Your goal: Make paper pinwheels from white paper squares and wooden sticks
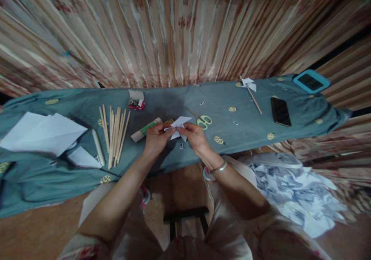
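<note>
A folded white paper pinwheel (182, 121) is held between both hands above the green cloth. My left hand (157, 137) pinches its left side, fingers closed. On its right side, my right hand (196, 136) grips the paper between thumb and fingers. Left of my left hand lies a green and beige box (142, 131). Scissors with light green handles (204, 122) rest just beyond my right hand. A small red box of pins (136, 104) stands open farther back. The pinwheel's centre is partly hidden by my fingertips.
Several wooden sticks (116, 136), a white roll (98, 147) and white paper sheets (43, 132) lie at left. At right are a pinwheel on a stick (255, 100), a phone (281, 111) and a blue-framed device (311, 81). Paper scraps (298, 194) fill a bag below.
</note>
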Demonstrator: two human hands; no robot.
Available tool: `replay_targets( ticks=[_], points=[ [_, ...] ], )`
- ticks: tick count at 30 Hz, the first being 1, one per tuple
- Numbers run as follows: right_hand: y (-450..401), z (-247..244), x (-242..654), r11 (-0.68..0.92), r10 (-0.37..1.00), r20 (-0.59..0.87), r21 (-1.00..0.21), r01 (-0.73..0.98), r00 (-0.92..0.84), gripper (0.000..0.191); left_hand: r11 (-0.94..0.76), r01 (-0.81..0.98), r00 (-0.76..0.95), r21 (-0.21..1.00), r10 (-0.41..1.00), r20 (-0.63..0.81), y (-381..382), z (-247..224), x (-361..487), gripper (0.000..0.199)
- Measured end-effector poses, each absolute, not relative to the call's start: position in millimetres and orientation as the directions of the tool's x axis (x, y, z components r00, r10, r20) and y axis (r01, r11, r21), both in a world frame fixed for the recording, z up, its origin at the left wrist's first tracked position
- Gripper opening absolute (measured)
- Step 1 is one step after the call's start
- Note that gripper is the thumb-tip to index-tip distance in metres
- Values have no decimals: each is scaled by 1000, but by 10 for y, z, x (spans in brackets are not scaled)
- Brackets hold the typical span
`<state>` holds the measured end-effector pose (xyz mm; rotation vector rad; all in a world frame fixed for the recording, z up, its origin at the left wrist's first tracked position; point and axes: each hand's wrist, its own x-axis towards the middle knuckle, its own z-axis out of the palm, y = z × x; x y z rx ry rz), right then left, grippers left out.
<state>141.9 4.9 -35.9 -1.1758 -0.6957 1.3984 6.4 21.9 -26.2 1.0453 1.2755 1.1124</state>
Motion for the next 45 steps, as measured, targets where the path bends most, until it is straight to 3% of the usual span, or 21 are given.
replay_targets(
  ticks=[15, 26, 45],
  points=[
    [72, -283, 1371, -154, 972, -206, -924, -351, 116, 28, 53, -69, -35, 996, 998, -55, 277, -248, 50, 28],
    [62, -337, 1369, -164, 974, -208, -918, -361, 88, 32, 103, -212, 21, 972, 995, -100, 243, -247, 71, 29],
    [60, -287, 1417, -206, 971, -233, -926, -318, 49, 33, 153, -173, 31, 973, 988, -150, 229, -187, 73, 24]
  ],
)
